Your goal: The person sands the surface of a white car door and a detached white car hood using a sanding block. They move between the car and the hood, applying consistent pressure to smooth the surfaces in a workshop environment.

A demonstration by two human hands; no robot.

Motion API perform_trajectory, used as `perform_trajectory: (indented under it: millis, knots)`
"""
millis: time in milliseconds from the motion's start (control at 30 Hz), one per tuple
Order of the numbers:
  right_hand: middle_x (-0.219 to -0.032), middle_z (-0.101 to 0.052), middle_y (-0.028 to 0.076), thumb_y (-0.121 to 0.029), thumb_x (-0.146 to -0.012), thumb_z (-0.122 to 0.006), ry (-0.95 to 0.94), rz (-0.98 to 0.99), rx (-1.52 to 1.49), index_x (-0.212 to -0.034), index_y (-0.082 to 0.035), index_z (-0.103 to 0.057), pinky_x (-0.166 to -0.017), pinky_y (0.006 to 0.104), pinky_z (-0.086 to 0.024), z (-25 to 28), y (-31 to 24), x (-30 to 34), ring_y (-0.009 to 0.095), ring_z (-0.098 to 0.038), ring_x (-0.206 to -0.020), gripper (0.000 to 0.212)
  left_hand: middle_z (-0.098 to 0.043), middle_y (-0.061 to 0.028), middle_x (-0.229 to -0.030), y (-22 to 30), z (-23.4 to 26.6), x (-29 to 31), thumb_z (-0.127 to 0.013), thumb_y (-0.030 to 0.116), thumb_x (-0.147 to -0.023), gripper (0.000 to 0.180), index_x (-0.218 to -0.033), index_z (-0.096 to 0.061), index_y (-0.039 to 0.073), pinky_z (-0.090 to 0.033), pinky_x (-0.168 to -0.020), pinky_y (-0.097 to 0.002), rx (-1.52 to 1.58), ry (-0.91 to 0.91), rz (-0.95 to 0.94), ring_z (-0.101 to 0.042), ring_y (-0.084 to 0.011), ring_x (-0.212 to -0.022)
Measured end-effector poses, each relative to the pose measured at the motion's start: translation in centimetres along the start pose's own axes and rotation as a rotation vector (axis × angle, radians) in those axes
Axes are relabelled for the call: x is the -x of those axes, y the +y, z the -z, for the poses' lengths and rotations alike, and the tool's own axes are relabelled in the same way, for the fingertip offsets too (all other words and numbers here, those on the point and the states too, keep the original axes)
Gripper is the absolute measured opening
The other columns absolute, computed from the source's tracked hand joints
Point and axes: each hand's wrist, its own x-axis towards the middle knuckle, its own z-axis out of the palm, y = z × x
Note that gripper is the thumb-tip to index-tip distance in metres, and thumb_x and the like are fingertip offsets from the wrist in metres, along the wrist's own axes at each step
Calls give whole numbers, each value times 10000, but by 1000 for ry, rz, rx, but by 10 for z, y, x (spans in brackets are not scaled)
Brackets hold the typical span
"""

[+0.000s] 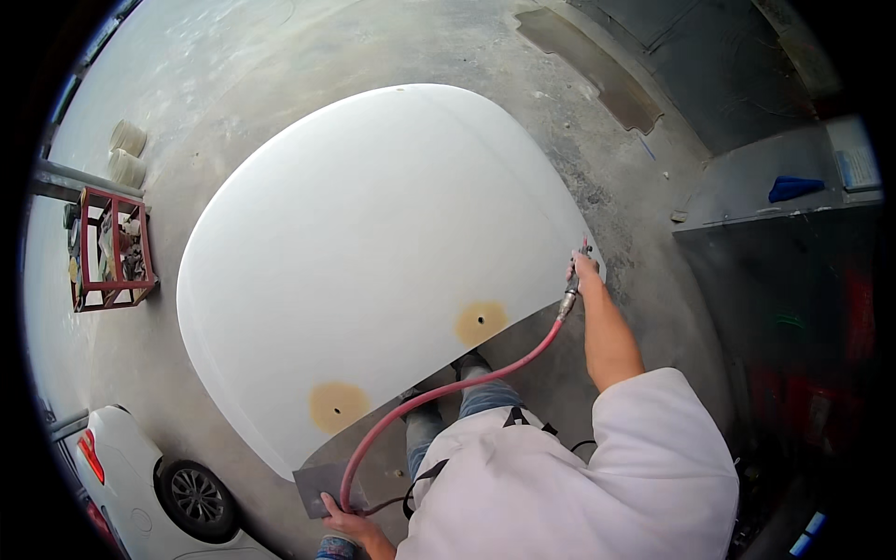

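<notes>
A large white car hood [373, 233] lies in front of me. Along its near edge are two tan round patches, each with a small dark hole. My right hand [584, 269] is wrapped round an air blow gun [570, 301] above the hood's right corner. From the gun a red air hose [439, 382] curves down across my body to my left hand [347, 523]. That hand is closed at the hood's near left corner, gripping the hose and a thin dark grey sheet [315, 492]. The sheet's exact kind is unclear.
At the left stands a red metal rack [117, 286] with assorted items, beyond it two pale buckets [127, 154]. A white car [121, 467] is at lower left. On the right a grey cabinet [747, 177] carries a blue cloth-like item [796, 189]. My feet are by the hood's near edge.
</notes>
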Motion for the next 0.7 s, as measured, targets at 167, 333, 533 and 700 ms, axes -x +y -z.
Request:
perform_trajectory:
  millis: [167, 333, 533, 700]
  knots:
    - [-653, -530, 56, -231, -900, -625, -114, 183, 218, -834, -24, -519, -389, 309, -445, -167, -101, 13, 157, -514, -477, 242, -601, -99, -876, -42, 19, 52, -636, 310, -925, 396, -930, -585, -82, -474, -602, -322, -47, 161, 79, -578, -174, -732]
    - [-721, -617, 118, -316, -871, -650, -329, 478, 609, -959, 56, -557, -447, 359, -514, -321, -135, 107, 216, -603, -517, 393, -597, -106, -901, -41, -2, 77, -632, 292, -931, 394, -965, -559, -94, -495, -670, -339, 63, 237, 48, -580, -187, -756]
    - [-792, -647, 130, -286, -888, -654, -1103, 437, 809, -990, 49, -548, -484, 326, -504, -376, -82, 209, 184, -636, -607, 366, -632, -136, -892, -58, 17, 92, -645, 265, -918, 389, -962, -601, -118, -492, -674, -353, 30, 337, -2, -589, -206, -745]
    - [-705, -593, 40, -289, -877, -677, -1171, 238, 761, -913, -46, -568, -457, 297, -465, -351, -30, 228, 123, -567, -552, 269, -670, -184, -781, -85, 23, 106, -665, 271, -891, 405, -878, -643, -133, -485, -639, -403, -339, 133, -38, -618, -254, -686]
